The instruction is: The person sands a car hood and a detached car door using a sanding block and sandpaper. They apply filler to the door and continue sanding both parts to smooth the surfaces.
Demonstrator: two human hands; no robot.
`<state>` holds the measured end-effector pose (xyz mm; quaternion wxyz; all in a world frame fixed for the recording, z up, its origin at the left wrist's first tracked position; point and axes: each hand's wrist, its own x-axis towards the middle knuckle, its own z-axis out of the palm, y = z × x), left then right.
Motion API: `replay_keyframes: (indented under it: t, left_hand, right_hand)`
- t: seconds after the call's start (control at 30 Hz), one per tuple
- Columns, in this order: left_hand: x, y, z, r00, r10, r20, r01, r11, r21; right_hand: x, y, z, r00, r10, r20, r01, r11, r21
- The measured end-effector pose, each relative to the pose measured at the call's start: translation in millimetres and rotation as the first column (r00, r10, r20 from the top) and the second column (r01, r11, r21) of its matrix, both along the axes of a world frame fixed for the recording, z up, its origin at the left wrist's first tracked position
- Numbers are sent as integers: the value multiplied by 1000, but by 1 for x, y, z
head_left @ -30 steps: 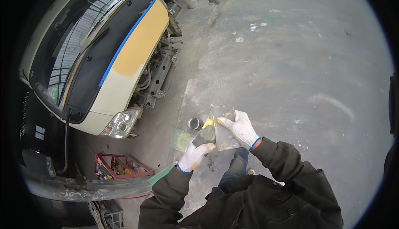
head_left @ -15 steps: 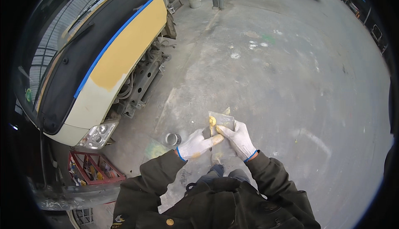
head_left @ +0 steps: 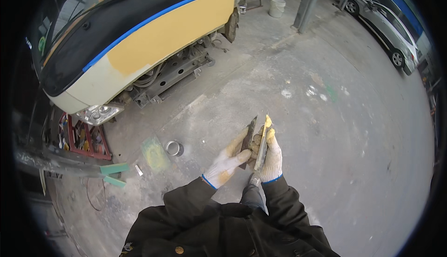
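Observation:
Both hands wear white knit gloves stained with yellow. My left hand (head_left: 224, 164) is closed around a dark, thin-bladed putty spreader (head_left: 250, 133), tilted with its tip away from me. Just to the right, my right hand (head_left: 274, 160) grips a flat mixing plate (head_left: 261, 153), turned nearly edge-on. A lump of yellow putty (head_left: 267, 121) sits at the plate's far end, and more putty smears the glove's fingertips. The spreader and the plate stand close together, with a narrow gap between their far ends. The fingers behind the plate are partly hidden.
At left stands a vehicle front with a yellow-filled panel (head_left: 177, 26), blue masking tape (head_left: 153, 21) and exposed frame beneath. An open metal can (head_left: 174, 148), a smeared sheet (head_left: 155, 153), green strips (head_left: 114, 169) and a red rack (head_left: 100, 140) lie low left. Farther off: bucket (head_left: 277, 7), post (head_left: 309, 3), silver car (head_left: 389, 26).
My view has turned and shows more of the floor at left. The plate has tipped from face-up to nearly edge-on, and the spreader has come away from it.

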<state>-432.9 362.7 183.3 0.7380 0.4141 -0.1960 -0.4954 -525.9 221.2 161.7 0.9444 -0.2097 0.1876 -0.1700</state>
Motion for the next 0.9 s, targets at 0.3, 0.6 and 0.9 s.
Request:
replay_keyframes:
  t: [0.3, 0.6, 0.9]
  left_hand:
    - [-3, -19, -23, 572, 804, 164, -819, 545, 181]
    - [-79, 31, 3, 282, 391, 876, -953, 8, 303]
    - [-144, 121, -4, 515, 318, 796, -852, 92, 515]
  right_hand:
    - [48, -57, 28, 935, 184, -303, -285, 898, -334]
    - [50, 35, 15, 834, 434, -340, -551, 658, -513]
    - [25, 111, 31, 675, 610, -414, -723, 437, -535]
